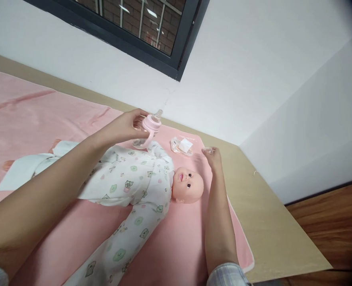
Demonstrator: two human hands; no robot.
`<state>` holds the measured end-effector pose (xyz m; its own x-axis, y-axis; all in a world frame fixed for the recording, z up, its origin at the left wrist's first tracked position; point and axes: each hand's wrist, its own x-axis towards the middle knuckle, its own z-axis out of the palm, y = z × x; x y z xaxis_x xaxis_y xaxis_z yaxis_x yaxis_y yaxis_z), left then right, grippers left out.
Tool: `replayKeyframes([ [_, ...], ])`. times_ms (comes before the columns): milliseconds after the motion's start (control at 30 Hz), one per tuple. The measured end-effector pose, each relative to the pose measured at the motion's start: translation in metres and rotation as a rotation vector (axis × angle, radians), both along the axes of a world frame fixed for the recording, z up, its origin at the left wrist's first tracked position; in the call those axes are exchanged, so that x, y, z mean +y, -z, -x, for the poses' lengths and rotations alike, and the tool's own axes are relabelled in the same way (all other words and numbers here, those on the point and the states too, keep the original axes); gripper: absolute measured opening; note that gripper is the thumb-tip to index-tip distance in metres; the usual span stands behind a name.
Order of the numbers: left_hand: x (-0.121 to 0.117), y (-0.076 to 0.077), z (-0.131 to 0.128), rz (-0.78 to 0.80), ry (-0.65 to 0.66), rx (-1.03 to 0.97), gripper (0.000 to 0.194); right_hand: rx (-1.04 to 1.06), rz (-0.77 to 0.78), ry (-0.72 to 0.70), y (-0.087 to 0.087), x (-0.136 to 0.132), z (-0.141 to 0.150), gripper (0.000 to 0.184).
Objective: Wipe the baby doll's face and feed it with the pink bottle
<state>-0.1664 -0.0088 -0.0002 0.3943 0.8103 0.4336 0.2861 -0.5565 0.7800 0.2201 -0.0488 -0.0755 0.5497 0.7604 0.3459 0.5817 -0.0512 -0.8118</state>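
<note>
A baby doll (152, 178) in a white patterned sleepsuit lies on its back on a pink blanket (29, 115), head toward the right. My left hand (125, 127) is closed around a pink baby bottle (148, 129) held above the doll's chest, teat pointing away. My right hand (212, 155) hovers past the doll's head, fingers pinched on a small clear object that I cannot make out. A white cloth (26, 165) lies over the doll's legs at the left.
A crumpled clear wrapper with a white pad (182, 145) lies on the blanket beyond the doll's head. The blanket covers a beige mattress (271, 222) set against a white wall. A wooden floor (337, 226) shows at the right, below the mattress edge.
</note>
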Motion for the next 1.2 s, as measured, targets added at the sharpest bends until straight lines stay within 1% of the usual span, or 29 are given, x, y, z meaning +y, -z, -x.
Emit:
replayKeyframes([
  [67, -0.014, -0.004, -0.010, -0.041, 0.036, 0.023, 0.051, 0.097, -0.184, -0.150, -0.029, -0.011, 0.018, 0.064],
  [133, -0.024, -0.006, -0.018, -0.071, 0.071, 0.057, 0.052, 0.127, -0.357, -0.307, -0.056, -0.026, 0.042, 0.069],
  [200, -0.032, -0.006, -0.024, -0.085, 0.083, 0.084, 0.053, 0.100, -0.437, -0.425, -0.076, -0.042, 0.069, 0.069],
  [267, -0.039, -0.006, -0.028, -0.095, 0.109, 0.100, 0.052, 0.055, -0.444, -0.515, -0.086, -0.054, 0.095, 0.070],
  [367, -0.048, -0.008, -0.033, -0.113, 0.144, 0.103, 0.050, 0.053, -0.412, -0.613, -0.085, -0.063, 0.124, 0.073],
  [467, -0.054, -0.009, -0.035, -0.119, 0.156, 0.109, 0.048, 0.087, -0.381, -0.665, -0.079, -0.065, 0.142, 0.075],
  [533, -0.057, -0.010, -0.035, -0.102, 0.158, 0.104, 0.050, 0.102, -0.359, -0.687, -0.077, -0.066, 0.148, 0.072],
  [633, -0.059, -0.010, -0.034, -0.077, 0.162, 0.089, 0.059, 0.096, -0.333, -0.705, -0.076, -0.069, 0.153, 0.066],
  [700, -0.059, -0.010, -0.034, -0.081, 0.165, 0.080, 0.062, 0.080, -0.312, -0.721, -0.075, -0.071, 0.156, 0.065],
  [767, -0.059, -0.010, -0.035, -0.099, 0.162, 0.069, 0.061, 0.083, -0.285, -0.754, -0.074, -0.071, 0.158, 0.071],
  [833, -0.060, -0.009, -0.036, -0.124, 0.152, 0.070, 0.062, 0.118, -0.264, -0.775, -0.072, -0.071, 0.162, 0.081],
  [900, -0.060, -0.008, -0.038, -0.161, 0.127, 0.092, 0.065, 0.158, -0.261, -0.763, -0.069, -0.070, 0.167, 0.091],
  [967, -0.060, -0.007, -0.040, -0.210, 0.097, 0.122, 0.067, 0.182, -0.271, -0.726, -0.066, -0.070, 0.172, 0.095],
  [1100, -0.061, -0.005, -0.043, -0.295, 0.084, 0.148, 0.067, 0.184, -0.313, -0.660, -0.065, -0.072, 0.179, 0.094],
  [1200, -0.064, -0.007, -0.044, -0.339, 0.063, 0.146, 0.066, 0.144, -0.336, -0.631, -0.066, -0.069, 0.173, 0.091],
])
